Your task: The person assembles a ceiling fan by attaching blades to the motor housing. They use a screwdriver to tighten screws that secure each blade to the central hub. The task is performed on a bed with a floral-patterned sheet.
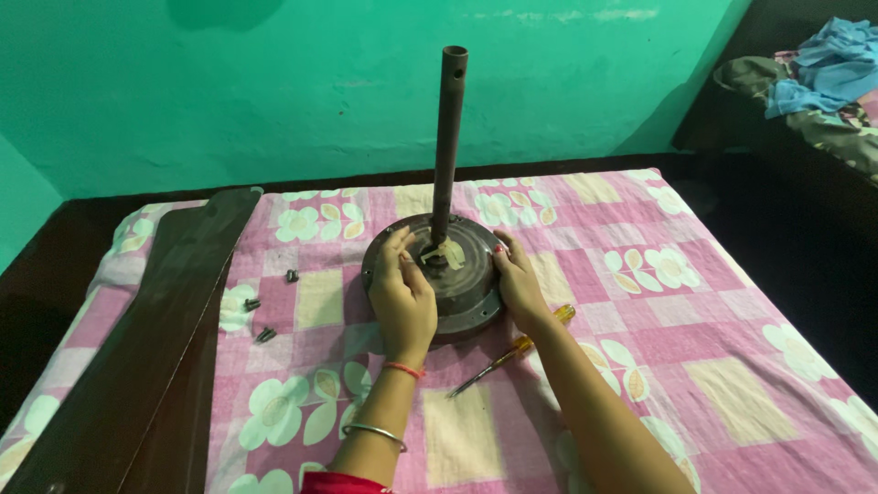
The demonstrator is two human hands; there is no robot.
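Right, we have both hands on a ceiling fan motor housing (457, 291), sitting flat near the middle of the bed, on a pink checked bedsheet with flower prints (695, 302). Its downrod (447, 137) stands upright from the hub, dark metal, open at the top with a hole through the side.

Our left hand (402, 295) lies over the near-left part of the housing top, fingers spread and curled toward the hub; it presses rather than clamps. Our right hand (519, 285) cups the right rim, fingers wrapped on the edge, thumb side on top. Neither hand encloses the housing fully (it is too wide for that).

Handling, as we judge it: cast metal body with windings inside, so heavy and rigid, top-heavy with the rod up. Surface looks dusty and possibly greasy near the hub, so slippery there. Best hold is the rim at two opposite sides, or one hand low on the rod and one under the rim. The mattress is soft, so the disc could rock.

Nearby: a screwdriver with a yellow-orange handle (512, 351) lies just beside our right wrist, partly under the forearm. Three small dark screws (265, 335) sit on the sheet left of the housing. Long brown fan blades (155, 338) lie stacked along the left edge of the bed.
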